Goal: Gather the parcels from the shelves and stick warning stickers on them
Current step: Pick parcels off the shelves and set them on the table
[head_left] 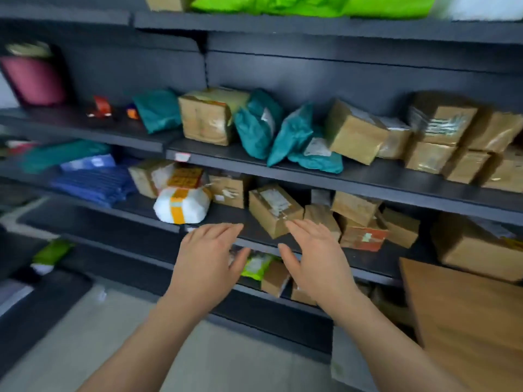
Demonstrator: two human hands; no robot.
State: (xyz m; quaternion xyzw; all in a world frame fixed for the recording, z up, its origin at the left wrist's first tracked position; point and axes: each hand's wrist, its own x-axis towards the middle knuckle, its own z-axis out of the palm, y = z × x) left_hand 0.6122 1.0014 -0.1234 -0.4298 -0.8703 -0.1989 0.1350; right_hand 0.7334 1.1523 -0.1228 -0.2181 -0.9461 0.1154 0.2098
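Target is, as a judgement, the small cardboard box point(276, 209) at frame centre, on the dark shelf point(226, 217) second from the bottom. It sits skewed, with one corner pointing down-frame into the gap between the two hands. Its long axis seems to run upper left to lower right, though blur makes this uncertain.

The right hand point(318, 257) is nearer: its fingertips overlap the box's lower right edge, but contact cannot be told. The left hand point(208, 257) is lower left of the box, with fingertips just short of it. Both hands are empty, with fingers straight and palms facing inward.

A white bundle point(182, 206) lies left of the box, apart from it. More boxes crowd its right side. No stickers are in view.
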